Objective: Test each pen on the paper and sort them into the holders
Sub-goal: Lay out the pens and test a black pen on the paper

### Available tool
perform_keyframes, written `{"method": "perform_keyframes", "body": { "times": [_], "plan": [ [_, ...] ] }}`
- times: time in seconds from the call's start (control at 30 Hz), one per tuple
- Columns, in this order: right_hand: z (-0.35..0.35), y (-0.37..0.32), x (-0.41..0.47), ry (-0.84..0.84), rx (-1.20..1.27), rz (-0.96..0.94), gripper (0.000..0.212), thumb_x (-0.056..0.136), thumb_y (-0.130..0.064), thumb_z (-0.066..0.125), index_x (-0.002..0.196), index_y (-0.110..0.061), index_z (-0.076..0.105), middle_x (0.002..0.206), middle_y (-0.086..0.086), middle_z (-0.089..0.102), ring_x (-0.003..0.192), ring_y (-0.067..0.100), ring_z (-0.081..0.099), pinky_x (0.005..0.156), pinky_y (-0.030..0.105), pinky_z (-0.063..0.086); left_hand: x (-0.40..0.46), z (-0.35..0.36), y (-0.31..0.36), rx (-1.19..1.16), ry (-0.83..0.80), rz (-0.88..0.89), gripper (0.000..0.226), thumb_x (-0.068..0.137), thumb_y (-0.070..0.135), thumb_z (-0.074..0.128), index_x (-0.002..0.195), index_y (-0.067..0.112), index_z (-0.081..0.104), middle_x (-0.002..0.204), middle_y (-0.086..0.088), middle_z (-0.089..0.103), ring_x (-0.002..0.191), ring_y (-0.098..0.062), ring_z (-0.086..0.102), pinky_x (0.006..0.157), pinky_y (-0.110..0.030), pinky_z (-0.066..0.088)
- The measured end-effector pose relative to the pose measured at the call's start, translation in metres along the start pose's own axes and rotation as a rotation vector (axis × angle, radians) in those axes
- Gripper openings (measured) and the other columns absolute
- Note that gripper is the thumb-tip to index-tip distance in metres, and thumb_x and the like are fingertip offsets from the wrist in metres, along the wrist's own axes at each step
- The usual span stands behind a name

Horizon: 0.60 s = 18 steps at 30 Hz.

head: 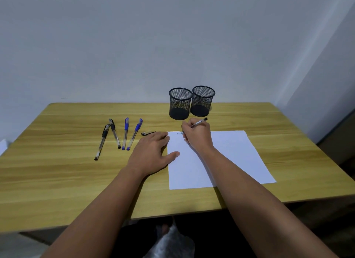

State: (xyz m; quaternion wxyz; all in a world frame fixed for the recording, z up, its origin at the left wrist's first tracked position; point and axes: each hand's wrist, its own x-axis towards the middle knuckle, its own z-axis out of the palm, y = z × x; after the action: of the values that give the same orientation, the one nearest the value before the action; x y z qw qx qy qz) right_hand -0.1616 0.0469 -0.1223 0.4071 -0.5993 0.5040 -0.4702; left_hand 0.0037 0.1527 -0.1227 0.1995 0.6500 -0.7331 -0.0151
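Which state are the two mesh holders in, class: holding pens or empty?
Empty. Through the two mesh holders only their dark bases show; four pens lie on the table.

Both bare forearms reach forward, the left hand (153, 150) lying flat with fingers spread and thumb out, the right hand (196, 135) curled in a writing pinch.

No readable text anywhere

The only writing-like trace is a faint small mark on the white paper (221, 158), near its far left corner just beside the pen (198, 122) tip; it is too small to read. The barrel of that pen carries print too blurred to make out.
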Motion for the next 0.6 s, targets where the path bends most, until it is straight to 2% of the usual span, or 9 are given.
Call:
{"method": "perform_keyframes", "body": {
  "times": [0.3, 0.37, 0.47, 0.6],
  "plan": [
    [-0.0015, -0.0034, -0.0024, 0.022, 0.007, -0.005, 0.039, 0.098, -0.013, 0.064, 0.073, 0.012, 0.048, 0.068, 0.038, 0.057, 0.050, 0.027, 0.055, 0.049, 0.031, 0.046, -0.0011, 0.0006, 0.0002, -0.005, 0.014, 0.006, 0.074, 0.088, 0.069, 0.054, 0.143, 0.019, 0.056, 0.152, 0.005, 0.049, 0.141, -0.016, 0.040, 0.114, -0.040, 0.036],
    [-0.0019, -0.0037, -0.0013, 0.067, 0.055, -0.003, 0.049, 0.101, -0.023, 0.069, 0.069, 0.008, 0.048, 0.063, 0.030, 0.058, 0.051, 0.021, 0.059, 0.052, 0.031, 0.049, -0.0015, 0.0007, -0.0002, -0.017, 0.021, 0.011, 0.073, 0.088, 0.069, 0.055, 0.140, 0.018, 0.058, 0.151, 0.004, 0.051, 0.140, -0.016, 0.042, 0.113, -0.040, 0.037],
    [-0.0025, -0.0056, 0.0002, 0.084, 0.106, 0.018, 0.054, 0.099, -0.045, 0.072, 0.063, -0.010, 0.053, 0.060, 0.006, 0.061, 0.057, 0.017, 0.063, 0.057, 0.034, 0.054, -0.0014, -0.0001, -0.0003, -0.024, 0.022, 0.014, 0.075, 0.086, 0.070, 0.052, 0.139, 0.017, 0.060, 0.150, 0.003, 0.052, 0.139, -0.017, 0.044, 0.112, -0.042, 0.039],
    [-0.0010, -0.0081, -0.0010, 0.048, 0.049, 0.026, 0.050, 0.092, -0.055, 0.075, 0.063, -0.016, 0.065, 0.059, 0.000, 0.066, 0.058, 0.017, 0.061, 0.062, 0.039, 0.053, -0.0007, 0.0001, -0.0003, -0.023, 0.021, 0.013, 0.076, 0.086, 0.071, 0.051, 0.139, 0.017, 0.060, 0.149, 0.004, 0.053, 0.138, -0.017, 0.045, 0.112, -0.043, 0.040]
  ]
}}
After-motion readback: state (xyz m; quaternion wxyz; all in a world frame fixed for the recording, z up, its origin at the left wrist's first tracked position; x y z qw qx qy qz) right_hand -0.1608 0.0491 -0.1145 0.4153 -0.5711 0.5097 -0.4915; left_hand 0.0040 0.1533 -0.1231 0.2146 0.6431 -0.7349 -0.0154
